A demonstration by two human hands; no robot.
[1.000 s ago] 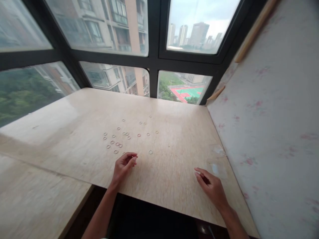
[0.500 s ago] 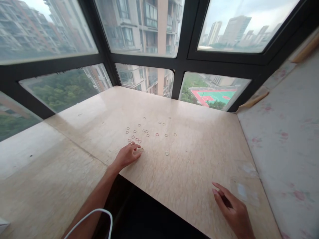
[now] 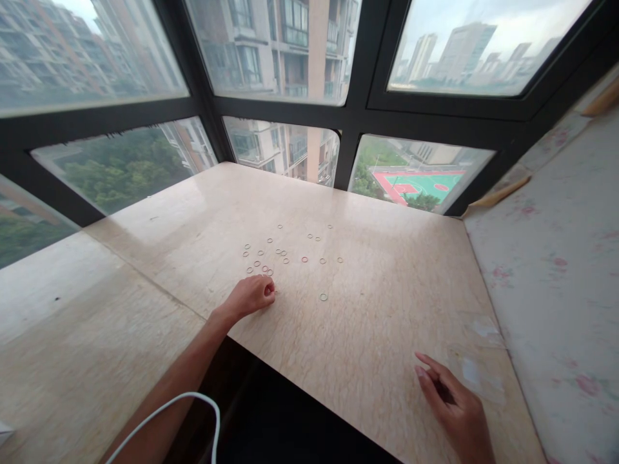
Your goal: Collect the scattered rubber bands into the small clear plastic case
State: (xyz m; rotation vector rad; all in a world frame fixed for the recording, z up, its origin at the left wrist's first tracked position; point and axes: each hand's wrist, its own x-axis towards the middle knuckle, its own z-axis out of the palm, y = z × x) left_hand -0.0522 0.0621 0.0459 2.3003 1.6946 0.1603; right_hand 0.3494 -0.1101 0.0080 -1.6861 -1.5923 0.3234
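Note:
Several small thin rings, mostly pale, lie scattered on the stone-topped sill (image 3: pixel 377 335). A red ring (image 3: pixel 304 260) lies among them, and a greenish ring (image 3: pixel 324 297) is set apart nearer the front. My left hand (image 3: pixel 251 295) is closed in a pinch on the sill at the near left of the scatter, its fingertips over one thin ring that is almost wholly hidden. Just beyond its knuckles lies a reddish ring (image 3: pixel 265 269). At the right, my right hand (image 3: pixel 454 403) hovers or rests with thumb and forefinger apart, holding nothing.
Dark-framed windows (image 3: pixel 353 122) border the back and left. A papered wall (image 3: pixel 561 277) stands at the right, with clear tape (image 3: pixel 474 370) near its foot. A white cable (image 3: pixel 193 394) loops across my left forearm. A dark gap (image 3: pixel 290 419) opens below the front edge.
My left hand's fingers have curled closed over the ring that lay at their tips. My right hand has barely moved, and the view has shifted slightly.

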